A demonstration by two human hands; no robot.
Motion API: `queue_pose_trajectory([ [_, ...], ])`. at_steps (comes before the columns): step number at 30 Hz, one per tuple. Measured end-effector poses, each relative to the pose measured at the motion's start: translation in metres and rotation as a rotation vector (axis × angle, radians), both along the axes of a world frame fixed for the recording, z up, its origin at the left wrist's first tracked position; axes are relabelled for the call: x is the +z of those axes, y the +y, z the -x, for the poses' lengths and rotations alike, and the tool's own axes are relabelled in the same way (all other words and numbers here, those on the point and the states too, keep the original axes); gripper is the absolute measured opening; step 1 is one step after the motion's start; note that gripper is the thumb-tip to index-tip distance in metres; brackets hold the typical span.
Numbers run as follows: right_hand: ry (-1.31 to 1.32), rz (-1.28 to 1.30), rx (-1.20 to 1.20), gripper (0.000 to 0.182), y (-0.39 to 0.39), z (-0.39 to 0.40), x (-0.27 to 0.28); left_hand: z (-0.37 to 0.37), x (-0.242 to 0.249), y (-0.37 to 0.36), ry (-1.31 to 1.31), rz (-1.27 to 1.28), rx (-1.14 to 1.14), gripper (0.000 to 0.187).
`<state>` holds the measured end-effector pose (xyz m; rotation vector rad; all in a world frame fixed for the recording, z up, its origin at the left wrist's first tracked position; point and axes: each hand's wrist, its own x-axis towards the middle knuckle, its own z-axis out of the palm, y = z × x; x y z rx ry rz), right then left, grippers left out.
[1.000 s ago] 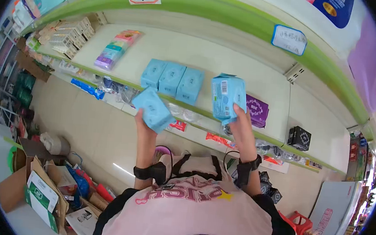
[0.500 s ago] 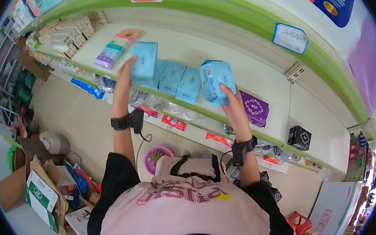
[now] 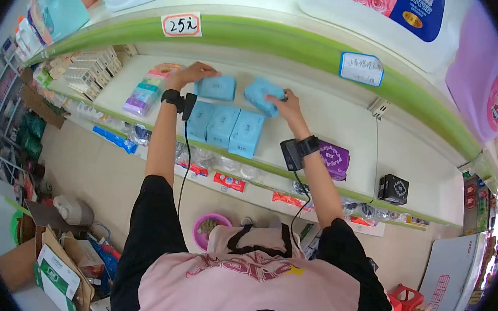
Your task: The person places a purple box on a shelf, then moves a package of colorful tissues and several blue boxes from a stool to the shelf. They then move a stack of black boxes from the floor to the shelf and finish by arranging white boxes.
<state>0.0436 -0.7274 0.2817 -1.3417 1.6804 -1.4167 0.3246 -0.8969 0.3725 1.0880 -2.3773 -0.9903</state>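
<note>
Three light-blue packs (image 3: 221, 126) stand side by side at the front edge of the white shelf (image 3: 358, 129). Behind them, my left hand (image 3: 192, 75) is closed on another blue pack (image 3: 217, 87), its fingers along the pack's top left. My right hand (image 3: 286, 106) grips the right end of a tilted blue pack (image 3: 261, 96), to the right of the first and apart from it. A rainbow-coloured pack (image 3: 148, 92) lies left of my left hand. The purple box (image 3: 333, 160) sits to the right of my right forearm.
A green-edged upper shelf (image 3: 271, 36) with large detergent bottles (image 3: 370, 18) hangs above. A black box (image 3: 393, 189) stands at the right, and small boxes (image 3: 92, 71) at the left. Below are a pink basin (image 3: 209, 229) and opened cartons (image 3: 61, 269).
Both hands have moved deeper into the shelf with their blue packs, behind the front row. The left pack now lies lower and further back. The view has shifted slightly.
</note>
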Motion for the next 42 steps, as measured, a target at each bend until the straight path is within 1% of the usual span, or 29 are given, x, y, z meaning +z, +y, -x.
queue_pose_trajectory([
  [1, 0.219, -0.031, -0.032, 0.057, -0.008, 0.005, -0.010, 0.003, -0.007, -0.002, -0.021, -0.017, -0.089, 0.035],
  [2, 0.080, -0.101, 0.048, 0.050, -0.002, 0.004, -0.005, 0.004, -0.018, -0.005, -0.009, -0.058, -0.058, 0.035],
  [3, 0.079, -0.100, 0.047, 0.050, 0.002, 0.003, 0.000, 0.003, -0.027, -0.008, -0.010, -0.057, -0.059, 0.035],
  [5, -0.023, -0.189, 0.187, 0.061, 0.005, 0.003, -0.001, 0.002, -0.035, -0.008, -0.081, -0.145, 0.008, 0.036],
  [6, -0.029, -0.189, 0.181, 0.061, 0.004, 0.003, 0.000, -0.002, -0.037, -0.009, -0.111, -0.243, -0.054, 0.040],
  [8, 0.087, 0.000, 0.232, 0.049, 0.000, 0.003, -0.002, -0.004, -0.044, -0.012, -0.111, -0.271, -0.125, 0.042],
  [9, 0.083, -0.001, 0.225, 0.049, -0.004, 0.005, -0.001, -0.005, -0.047, -0.014, -0.104, -0.297, -0.189, 0.043],
  [11, 0.102, 0.010, 0.405, 0.050, -0.009, 0.007, 0.005, -0.009, -0.035, -0.007, -0.130, -0.353, -0.188, 0.046],
  [13, 0.132, -0.005, 0.402, 0.049, -0.013, 0.005, 0.006, -0.013, -0.021, 0.004, -0.249, -0.185, -0.099, 0.048],
  [14, 0.168, -0.018, 0.406, 0.048, -0.014, 0.003, 0.007, -0.012, -0.004, 0.022, -0.271, -0.279, -0.021, 0.052],
  [15, 0.168, -0.021, 0.407, 0.048, -0.014, -0.002, 0.007, -0.014, -0.008, 0.027, -0.271, -0.282, -0.020, 0.052],
  [18, 0.192, -0.018, 0.365, 0.049, -0.009, -0.015, 0.005, -0.021, -0.018, 0.034, -0.134, -0.337, -0.016, 0.052],
  [21, 0.231, 0.076, 0.342, 0.049, -0.009, -0.018, 0.001, -0.025, -0.024, 0.032, -0.045, -0.386, -0.056, 0.050],
  [23, 0.262, 0.007, 0.333, 0.049, -0.004, -0.021, 0.003, -0.024, -0.028, 0.021, -0.087, -0.275, -0.280, 0.047],
  [24, 0.262, 0.002, 0.346, 0.049, -0.002, -0.022, 0.003, -0.020, -0.026, 0.022, -0.165, -0.296, -0.164, 0.045],
  [25, 0.240, 0.025, 0.334, 0.051, -0.001, -0.023, 0.002, -0.017, -0.022, 0.023, -0.161, -0.303, -0.155, 0.045],
  [27, 0.219, 0.047, 0.327, 0.053, 0.004, -0.026, 0.000, -0.013, -0.016, 0.023, -0.162, -0.430, -0.153, 0.042],
  [29, 0.116, 0.022, 0.336, 0.065, 0.007, -0.025, 0.006, -0.012, -0.012, 0.025, -0.217, -0.441, -0.126, 0.046],
  [30, 0.120, 0.028, 0.339, 0.065, 0.011, -0.028, 0.007, -0.013, -0.011, 0.027, -0.251, -0.386, -0.110, 0.052],
  [31, 0.279, 0.033, 0.237, 0.070, 0.016, -0.033, 0.005, -0.013, -0.010, 0.028, -0.284, -0.330, -0.094, 0.057],
  [32, 0.443, 0.037, 0.134, 0.076, 0.022, -0.037, 0.004, -0.018, -0.015, 0.025, -0.270, -0.325, -0.090, 0.057],
  [33, 0.469, 0.040, 0.143, 0.076, 0.028, -0.037, 0.004, -0.026, -0.022, 0.024, -0.233, -0.142, -0.143, 0.064],
  [34, 0.235, 0.037, 0.130, 0.079, 0.033, -0.037, 0.007, -0.033, -0.028, 0.022, -0.195, 0.046, -0.189, 0.071],
  [35, 0.000, 0.032, 0.116, 0.082, 0.037, -0.038, 0.007, -0.038, -0.024, 0.034, -0.160, 0.072, -0.166, 0.081],
  [37, 0.012, 0.063, 0.094, 0.085, 0.043, -0.045, 0.002, -0.047, -0.016, 0.069, -0.038, -0.151, -0.023, 0.081],
  [39, -0.141, 0.026, 0.056, 0.087, 0.051, -0.056, 0.004, -0.056, -0.035, 0.088, -0.025, -0.140, 0.050, 0.080],
  [40, -0.150, 0.044, 0.025, 0.086, 0.049, -0.061, -0.001, -0.056, -0.039, 0.105, 0.035, -0.074, 0.042, 0.078],
  [41, -0.157, 0.042, 0.027, 0.086, 0.043, -0.063, -0.014, -0.054, -0.043, 0.112, 0.028, -0.076, 0.045, 0.078],
  [42, -0.106, 0.110, 0.022, 0.084, 0.035, -0.066, -0.026, -0.051, -0.049, 0.118, 0.051, 0.021, 0.102, 0.077],
])
